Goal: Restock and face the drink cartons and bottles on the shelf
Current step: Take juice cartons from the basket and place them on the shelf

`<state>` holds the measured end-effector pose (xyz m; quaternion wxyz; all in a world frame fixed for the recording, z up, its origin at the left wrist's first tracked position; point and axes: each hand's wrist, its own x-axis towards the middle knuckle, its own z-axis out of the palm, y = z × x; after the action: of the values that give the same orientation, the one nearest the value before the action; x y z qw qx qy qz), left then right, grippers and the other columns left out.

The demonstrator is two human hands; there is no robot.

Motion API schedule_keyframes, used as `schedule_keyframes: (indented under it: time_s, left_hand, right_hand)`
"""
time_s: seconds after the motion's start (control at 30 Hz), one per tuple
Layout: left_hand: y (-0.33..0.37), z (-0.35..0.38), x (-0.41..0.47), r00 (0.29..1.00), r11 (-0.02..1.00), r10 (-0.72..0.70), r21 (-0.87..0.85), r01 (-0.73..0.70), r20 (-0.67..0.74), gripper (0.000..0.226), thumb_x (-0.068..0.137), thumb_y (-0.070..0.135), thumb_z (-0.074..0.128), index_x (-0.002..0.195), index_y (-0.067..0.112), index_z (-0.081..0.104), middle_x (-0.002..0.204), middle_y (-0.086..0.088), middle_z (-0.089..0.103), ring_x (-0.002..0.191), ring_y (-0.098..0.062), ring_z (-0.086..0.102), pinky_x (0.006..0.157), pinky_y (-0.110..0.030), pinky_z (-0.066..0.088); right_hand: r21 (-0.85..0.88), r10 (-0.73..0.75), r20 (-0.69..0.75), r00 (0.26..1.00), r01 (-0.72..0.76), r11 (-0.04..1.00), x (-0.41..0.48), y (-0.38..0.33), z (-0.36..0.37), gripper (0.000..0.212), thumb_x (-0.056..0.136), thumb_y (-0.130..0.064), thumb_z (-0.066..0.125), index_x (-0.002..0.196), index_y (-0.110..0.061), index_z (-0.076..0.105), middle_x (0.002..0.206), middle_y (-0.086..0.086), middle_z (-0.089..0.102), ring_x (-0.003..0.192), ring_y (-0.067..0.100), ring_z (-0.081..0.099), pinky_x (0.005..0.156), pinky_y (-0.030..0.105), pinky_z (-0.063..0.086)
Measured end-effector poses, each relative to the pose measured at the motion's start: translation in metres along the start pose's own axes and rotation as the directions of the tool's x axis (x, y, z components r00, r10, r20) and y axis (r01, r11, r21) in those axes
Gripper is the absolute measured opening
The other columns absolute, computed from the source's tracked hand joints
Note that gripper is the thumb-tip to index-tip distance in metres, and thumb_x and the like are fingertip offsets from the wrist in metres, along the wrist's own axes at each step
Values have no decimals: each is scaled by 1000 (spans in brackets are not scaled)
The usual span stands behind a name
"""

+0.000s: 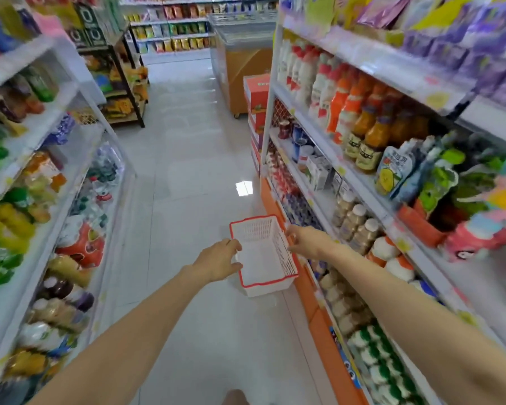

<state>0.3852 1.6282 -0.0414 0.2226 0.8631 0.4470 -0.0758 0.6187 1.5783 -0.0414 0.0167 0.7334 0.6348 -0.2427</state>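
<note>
Since the white basket [263, 258] is empty, the person holds it low by its red rim — left hand [219, 260] curled over one long side, right hand [304, 242] pinching the other — just beside the shelf [323, 201] where drink bottles [354, 222] and cartons [319, 171] stand, probably for refilling.

Basket [257, 229]: white, lattice-hole walls, red rim. Floor [187, 159] under it: glossy white tile, faint grey grout lines. Shelf base [324, 320] right of basket: orange. Right of basket, above that base: beige bottles [354, 220], white caps. Nearer than basket: white bottles [374, 355], green caps. Beyond basket: amber bottles [374, 133], purple caps, cream labels; red boxes [256, 92].
</note>
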Motion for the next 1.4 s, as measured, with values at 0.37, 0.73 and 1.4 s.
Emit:
schedule_keyframes:
  time_s: [0.37,0.73,1.4]
  left_hand:
    - [8,-52,201,952,953,303,-43,-301,41,35,94,25,55,127,13,51,128,-3,55,111,-17,54,87,-23,42]
    - [97,-136,350,636,629,768,103,-771,69,33,95,25,51,126,14,49,124,-4,52,110,-21,52,85,-33,44]
    - [253,-226,298,22,80,922,137,-987,-386,34,86,31,48,112,13,58,109,-3,58,100,-20,57,81,-31,49]
  right_hand:
    - [186,181,-111,977,-158,970,95,51,-63,40,95,-27,52,133,-19,44,118,6,61,100,22,59,80,35,48]
    - [345,506,-347,790,-394,852,109,77,-132,40,95,-25,54,133,-28,45,116,-2,61,99,19,59,73,32,46]
    - [290,459,-810,366,-430,855,-41,64,-211,31,91,-19,61,121,-22,60,98,-6,67,72,15,61,66,36,54]
